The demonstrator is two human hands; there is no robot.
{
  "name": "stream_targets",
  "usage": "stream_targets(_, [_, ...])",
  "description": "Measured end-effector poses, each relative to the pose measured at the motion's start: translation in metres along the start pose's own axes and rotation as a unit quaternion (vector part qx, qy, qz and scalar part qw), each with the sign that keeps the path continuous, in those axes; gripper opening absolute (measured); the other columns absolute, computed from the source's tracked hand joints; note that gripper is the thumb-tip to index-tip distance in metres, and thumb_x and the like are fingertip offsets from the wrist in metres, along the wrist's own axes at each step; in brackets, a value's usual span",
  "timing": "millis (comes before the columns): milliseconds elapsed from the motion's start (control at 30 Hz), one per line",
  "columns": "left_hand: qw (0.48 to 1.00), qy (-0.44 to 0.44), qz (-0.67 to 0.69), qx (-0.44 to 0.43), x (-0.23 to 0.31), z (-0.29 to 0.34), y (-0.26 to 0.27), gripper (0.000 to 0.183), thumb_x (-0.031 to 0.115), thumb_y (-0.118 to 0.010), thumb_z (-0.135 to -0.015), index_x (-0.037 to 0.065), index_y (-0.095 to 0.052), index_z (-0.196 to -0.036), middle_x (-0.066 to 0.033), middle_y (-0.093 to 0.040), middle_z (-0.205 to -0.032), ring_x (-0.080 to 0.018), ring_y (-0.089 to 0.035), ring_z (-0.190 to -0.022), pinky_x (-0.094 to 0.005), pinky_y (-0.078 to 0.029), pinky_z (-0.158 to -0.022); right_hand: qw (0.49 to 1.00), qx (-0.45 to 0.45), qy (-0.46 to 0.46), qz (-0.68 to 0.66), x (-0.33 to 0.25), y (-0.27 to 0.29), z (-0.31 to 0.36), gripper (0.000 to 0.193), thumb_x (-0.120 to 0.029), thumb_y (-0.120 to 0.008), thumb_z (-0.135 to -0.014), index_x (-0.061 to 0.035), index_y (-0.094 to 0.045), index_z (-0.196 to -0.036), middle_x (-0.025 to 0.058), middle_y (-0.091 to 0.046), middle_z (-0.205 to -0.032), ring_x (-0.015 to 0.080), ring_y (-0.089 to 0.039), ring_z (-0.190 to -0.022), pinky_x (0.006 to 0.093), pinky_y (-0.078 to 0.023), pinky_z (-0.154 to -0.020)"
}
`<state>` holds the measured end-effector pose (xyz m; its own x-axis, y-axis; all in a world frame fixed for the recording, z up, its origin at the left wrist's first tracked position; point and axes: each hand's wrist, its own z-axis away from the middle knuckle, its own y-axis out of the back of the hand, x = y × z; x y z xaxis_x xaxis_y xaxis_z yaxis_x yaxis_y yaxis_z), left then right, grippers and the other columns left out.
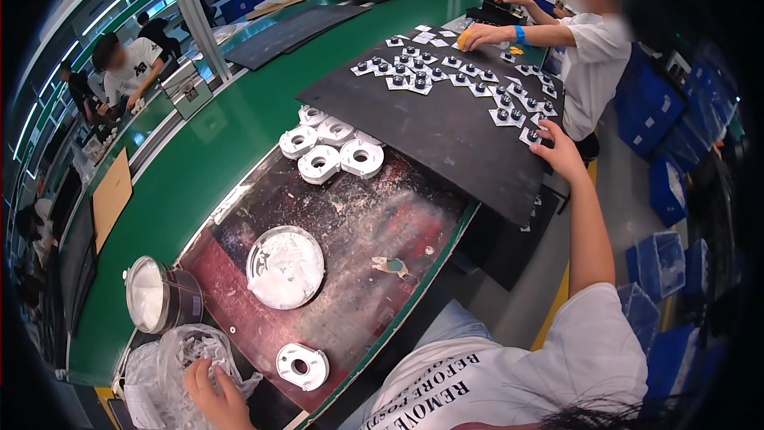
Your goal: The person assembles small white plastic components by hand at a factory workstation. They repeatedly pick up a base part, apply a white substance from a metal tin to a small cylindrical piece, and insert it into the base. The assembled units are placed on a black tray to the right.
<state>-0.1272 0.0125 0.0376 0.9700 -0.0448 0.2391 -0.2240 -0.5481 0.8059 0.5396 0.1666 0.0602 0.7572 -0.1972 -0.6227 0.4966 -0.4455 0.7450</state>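
Observation:
My right hand [562, 154] reaches to the near right edge of a black board [430, 147]. Its thumb and fingertips close around a small white square plate with a black round part [532, 136]. Several similar plates [501, 115] lie on the board beyond it. My left hand [216, 398] is at the lower left, fingers stretched out over a clear plastic bag [185, 362] of small white pieces. Nothing shows in its fingers. Nearby lies one white ring-shaped part [302, 366] with a dark centre hole.
A round dish with white paste [285, 267] sits on the stained red-black worktop [358, 302]. Left of it stands an open tub of white paste [151, 295]. White ring parts [362, 158] cluster by the board. Across it, a person [593, 56] wearing yellow finger covers handles plates.

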Motion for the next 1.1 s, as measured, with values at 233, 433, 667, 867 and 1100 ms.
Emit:
stream_targets(233, [0.999, 0.001, 0.027, 0.023, 0.021, -0.005, 0.016, 0.021, 0.002, -0.057, -0.082, -0.002, -0.057, -0.103, -0.0192, -0.055, -0.108, -0.0339, -0.053, -0.100, -0.0402, -0.040, -0.089, 0.978, 0.001, 0.118, -0.173, -0.075, -0.001, 0.038, 0.067, -0.015, -0.077, -0.068, -0.0058, -0.047, -0.127, 0.0105, -0.061, -0.112, 0.0216, -0.058, -0.103, 0.0321, -0.044, -0.089])
stream_targets(433, [0.967, -0.113, 0.228, -0.007, 0.102, -0.022, 0.023, 0.027, 0.005, -0.067, -0.070, 0.002, -0.060, -0.096, -0.0145, -0.060, -0.097, -0.0339, -0.056, -0.090, -0.0425, -0.044, -0.082, 0.542, -0.561, -0.039, -0.624, -0.192, -0.078, 0.144, 0.079, -0.015, -0.079, -0.069, 0.0005, -0.037, -0.133, 0.0120, -0.060, -0.111, 0.0228, -0.060, -0.103, 0.0314, -0.046, -0.090])
stream_targets(667, [0.926, -0.162, 0.340, -0.035, 0.145, -0.029, 0.020, 0.032, 0.007, -0.073, -0.070, 0.002, -0.060, -0.099, -0.0101, -0.062, -0.092, -0.0273, -0.060, -0.078, -0.0367, -0.048, -0.072, 0.353, -0.739, -0.102, -0.565, -0.241, -0.140, 0.191, 0.062, -0.015, -0.070, -0.078, -0.0017, -0.037, -0.129, 0.0153, -0.057, -0.115, 0.0217, -0.058, -0.105, 0.0304, -0.046, -0.091])
stream_targets(867, [0.926, -0.257, 0.238, 0.144, 0.125, 0.000, 0.005, 0.026, -0.002, -0.069, -0.065, 0.003, -0.061, -0.089, -0.0086, -0.061, -0.088, -0.0231, -0.059, -0.072, -0.0338, -0.051, -0.058, 0.435, -0.648, -0.032, -0.625, -0.260, -0.140, 0.215, 0.074, -0.011, -0.080, -0.068, -0.0030, -0.038, -0.128, 0.0208, -0.049, -0.129, 0.0268, -0.050, -0.118, 0.0376, -0.039, -0.101])
stream_targets(1100, [0.914, -0.238, 0.241, 0.224, 0.125, 0.018, -0.013, 0.028, -0.001, -0.069, -0.067, 0.005, -0.059, -0.092, -0.0073, -0.061, -0.094, -0.0215, -0.057, -0.080, -0.0343, -0.052, -0.063, 0.355, -0.717, -0.095, -0.593, -0.267, -0.140, 0.241, 0.096, -0.011, -0.083, -0.063, -0.0022, -0.027, -0.141, 0.0212, -0.040, -0.138, 0.0283, -0.038, -0.130, 0.0411, -0.032, -0.107])
